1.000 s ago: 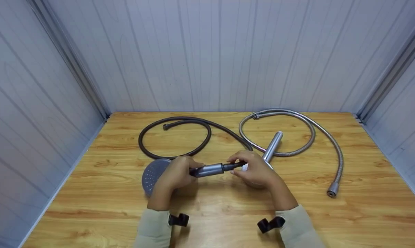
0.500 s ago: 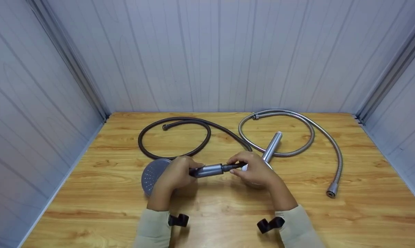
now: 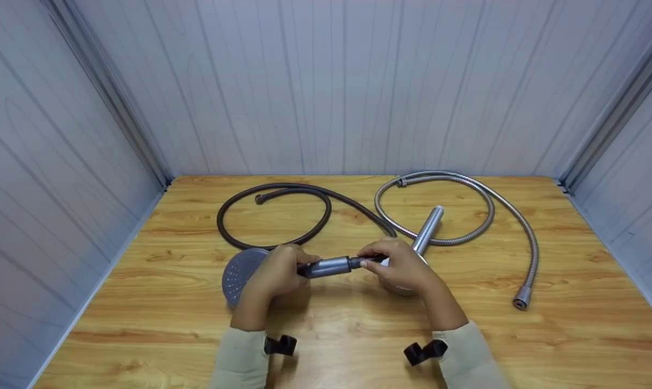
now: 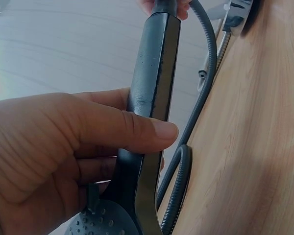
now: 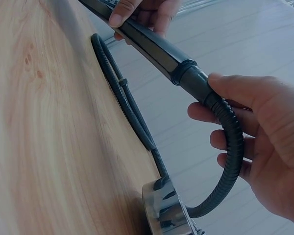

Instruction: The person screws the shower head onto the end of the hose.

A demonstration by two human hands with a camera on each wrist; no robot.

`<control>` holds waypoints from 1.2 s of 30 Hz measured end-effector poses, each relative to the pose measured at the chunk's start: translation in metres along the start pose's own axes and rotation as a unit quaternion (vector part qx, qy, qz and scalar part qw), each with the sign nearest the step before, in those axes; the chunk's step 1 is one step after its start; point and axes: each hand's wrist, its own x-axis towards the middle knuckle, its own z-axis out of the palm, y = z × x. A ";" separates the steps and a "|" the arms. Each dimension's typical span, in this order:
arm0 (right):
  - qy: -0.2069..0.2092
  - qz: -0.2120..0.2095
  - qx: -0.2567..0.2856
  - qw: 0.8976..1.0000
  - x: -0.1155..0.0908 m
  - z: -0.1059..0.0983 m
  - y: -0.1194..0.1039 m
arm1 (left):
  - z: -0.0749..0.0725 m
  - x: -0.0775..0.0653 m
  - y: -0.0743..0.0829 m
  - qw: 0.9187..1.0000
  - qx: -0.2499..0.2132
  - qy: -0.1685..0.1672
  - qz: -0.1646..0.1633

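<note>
My left hand [image 3: 280, 271] grips a black hand shower [image 4: 149, 73] around its handle, thumb across the flat side. Its round spray face [image 3: 239, 276] points up at the left, partly behind that hand. From the handle's far end runs a black shower hose [image 5: 233, 142], its connector [image 5: 195, 82] meeting the handle. My right hand [image 3: 399, 265] pinches this connector between thumb and fingers, with the other fingers behind the bending hose in the right wrist view. How far the connector sits in the handle is hidden.
A chrome hand shower [image 3: 427, 231] lies just behind my right hand, its head partly covered. Beyond it a chrome hose [image 3: 532, 237] loops to the right. The black hose's coil [image 3: 220, 216] lies back left. Panel walls [image 3: 326, 86] bound the wooden table [image 3: 142, 324].
The right thumb and fingertips have shifted slightly on the connector, the thumb a little further up. The left hand and the black hand shower have stayed in place.
</note>
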 end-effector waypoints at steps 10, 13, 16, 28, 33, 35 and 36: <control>-0.005 0.010 -0.010 1.000 0.000 -0.001 -0.001 | 0.000 0.001 0.000 1.000 -0.003 -0.003 -0.005; -0.004 0.007 -0.009 1.000 0.000 -0.001 -0.001 | -0.001 0.001 0.000 1.000 -0.006 -0.006 -0.006; 0.000 0.001 -0.009 1.000 0.000 -0.001 -0.001 | -0.001 0.001 0.000 1.000 -0.010 -0.007 -0.005; 0.004 -0.029 0.003 1.000 0.000 -0.001 0.000 | -0.002 0.002 0.000 1.000 -0.009 -0.017 -0.017; -0.005 -0.016 0.012 1.000 0.000 -0.002 -0.001 | -0.002 0.001 0.001 1.000 -0.008 -0.015 -0.018; -0.007 -0.013 0.014 1.000 0.000 -0.002 -0.001 | -0.002 0.001 0.001 1.000 -0.008 -0.015 -0.018; -0.007 -0.014 0.015 1.000 0.000 -0.002 -0.001 | -0.002 0.001 0.001 1.000 -0.008 -0.016 -0.018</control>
